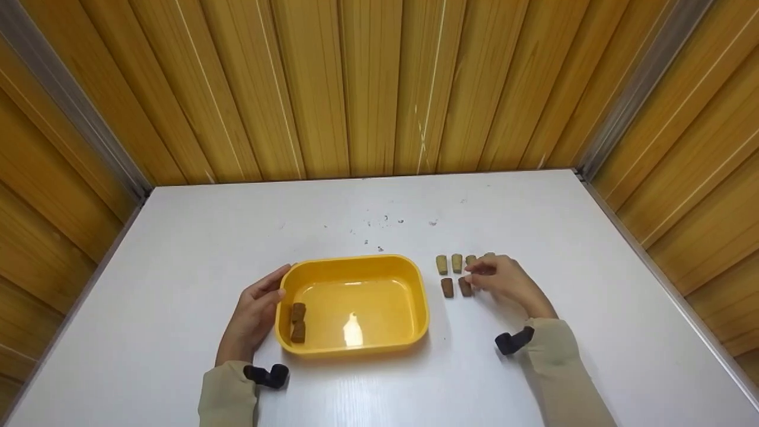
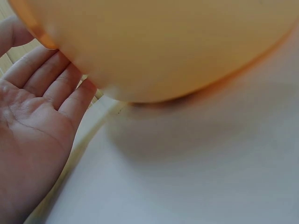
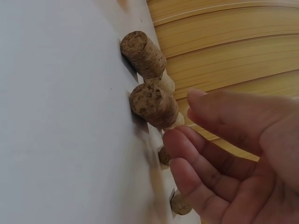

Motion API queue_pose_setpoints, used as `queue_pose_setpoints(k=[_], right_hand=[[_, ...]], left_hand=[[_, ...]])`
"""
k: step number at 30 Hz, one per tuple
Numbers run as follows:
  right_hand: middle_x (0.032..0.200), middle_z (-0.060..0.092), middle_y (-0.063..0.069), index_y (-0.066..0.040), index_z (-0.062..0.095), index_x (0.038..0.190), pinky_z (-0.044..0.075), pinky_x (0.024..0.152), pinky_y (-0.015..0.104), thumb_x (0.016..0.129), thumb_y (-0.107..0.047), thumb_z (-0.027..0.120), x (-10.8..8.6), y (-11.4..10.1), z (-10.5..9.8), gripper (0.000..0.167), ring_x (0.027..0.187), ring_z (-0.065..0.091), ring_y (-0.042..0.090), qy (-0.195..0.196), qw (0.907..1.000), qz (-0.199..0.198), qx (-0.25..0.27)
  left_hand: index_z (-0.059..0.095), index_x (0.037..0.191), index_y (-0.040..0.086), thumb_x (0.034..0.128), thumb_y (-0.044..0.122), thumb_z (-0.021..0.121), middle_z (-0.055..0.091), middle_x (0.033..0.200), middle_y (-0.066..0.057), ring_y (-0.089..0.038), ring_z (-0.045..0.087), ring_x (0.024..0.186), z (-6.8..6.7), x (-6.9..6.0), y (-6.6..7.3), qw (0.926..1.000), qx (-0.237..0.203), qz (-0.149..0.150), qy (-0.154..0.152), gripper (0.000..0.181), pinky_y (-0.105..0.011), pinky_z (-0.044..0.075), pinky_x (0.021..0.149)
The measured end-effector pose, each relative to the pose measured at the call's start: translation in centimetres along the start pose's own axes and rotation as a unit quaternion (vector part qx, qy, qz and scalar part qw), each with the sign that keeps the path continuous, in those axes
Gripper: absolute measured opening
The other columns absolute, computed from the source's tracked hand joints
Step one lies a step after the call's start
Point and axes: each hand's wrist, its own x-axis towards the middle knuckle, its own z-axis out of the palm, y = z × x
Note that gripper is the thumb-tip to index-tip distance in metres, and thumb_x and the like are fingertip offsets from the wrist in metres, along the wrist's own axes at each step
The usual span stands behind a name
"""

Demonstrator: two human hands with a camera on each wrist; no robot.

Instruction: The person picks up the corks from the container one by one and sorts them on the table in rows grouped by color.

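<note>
Right hand [image 1: 507, 281] at a dark brown, tapered cork stopper [image 1: 464, 287]

Its fingers bend loosely, thumb held apart from them, right beside the stopper; I can't tell from here whether they touch it. Just left of the hand is a second dark brown cork stopper [image 1: 447, 288]; beyond its fingertips runs a row of pale tan cork stoppers [image 1: 456, 264], partly hidden by the hand. Further left, the left hand [image 1: 252, 314] holds a glossy yellow, round-cornered rectangular tray [image 1: 356, 351], with two brown cork stoppers [image 1: 299, 323] inside along the wall nearest that hand. Beneath both hands spreads a smooth white tabletop [image 1: 367, 394], softly shining, with small dark marks [image 1: 401, 221] beyond the tray. Past it rise honey-brown wood-look panels [image 1: 370, 89], with grey corner posts [image 1: 643, 83] either side.
</note>
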Motion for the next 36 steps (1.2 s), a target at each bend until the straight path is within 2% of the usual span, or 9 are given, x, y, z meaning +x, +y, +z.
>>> queue_pose_setpoints(k=[10,16,20,25,31,36], right_hand=[[0.112,0.069,0.012,-0.006,0.069,0.111,0.053,0.09,0.037,0.09,-0.019,0.065,0.4,-1.1,0.1,0.026,0.101,0.064,0.023,0.01,0.9998,0.0,0.017],[0.105,0.071,0.01,-0.005,0.07,0.111,0.053,0.093,0.039,0.089,-0.022,0.067,0.7,-2.8,0.1,0.028,0.098,0.065,0.023,0.01,0.9994,-0.028,0.018],[0.105,0.07,0.008,-0.007,0.07,0.112,0.053,0.091,0.039,0.089,-0.022,0.066,0.9,-4.1,0.1,0.028,0.097,0.063,0.022,-0.002,0.9995,-0.029,0.015],[0.106,0.069,0.009,-0.008,0.069,0.113,0.054,0.087,0.037,0.09,-0.021,0.065,1.1,-5.9,-0.1,0.026,0.098,0.064,0.023,-0.008,0.9988,-0.047,0.005],[0.107,0.069,0.008,-0.014,0.07,0.112,0.052,0.073,0.027,0.09,-0.024,0.066,1.7,-7.8,-0.2,0.025,0.091,0.061,0.021,-0.017,0.9985,-0.051,0.001],[0.105,0.069,0.007,-0.013,0.071,0.11,0.054,0.08,0.029,0.089,-0.024,0.068,2.3,-9.0,0.2,0.025,0.091,0.062,0.019,-0.026,0.9971,-0.072,0.001]], left_hand=[[0.043,0.142,0.001,0.0892,0.001,0.059,0.058,0.136,0.004,-0.009,0.051,0.129,-0.1,0.1,0.0,1.0,-0.003,-0.004,-0.002,0.056,-0.023,0.042,0.106],[0.042,0.143,0.001,0.0898,0.0,0.057,0.054,0.14,0.002,-0.008,0.049,0.13,0.0,0.1,0.2,0.9999,0.001,-0.008,-0.008,0.056,-0.023,0.041,0.107],[0.042,0.143,0.001,0.0904,-0.001,0.057,0.054,0.141,0.001,-0.008,0.049,0.13,-0.1,0.0,0.2,0.9999,-0.001,-0.006,-0.01,0.055,-0.022,0.041,0.107],[0.041,0.144,0.001,0.0901,0.0,0.057,0.053,0.142,0.002,-0.006,0.049,0.13,-0.1,0.0,0.1,0.9999,0.01,-0.004,-0.009,0.056,-0.021,0.04,0.107],[0.041,0.143,0.0,0.0896,-0.001,0.057,0.055,0.139,0.003,-0.005,0.049,0.129,0.0,0.0,0.2,0.9999,0.012,0.003,-0.005,0.056,-0.021,0.041,0.106],[0.041,0.143,-0.002,0.0899,-0.003,0.055,0.059,0.134,0.005,-0.007,0.051,0.128,0.1,-0.1,0.1,1.0,-0.006,0.004,-0.005,0.055,-0.021,0.041,0.106]])
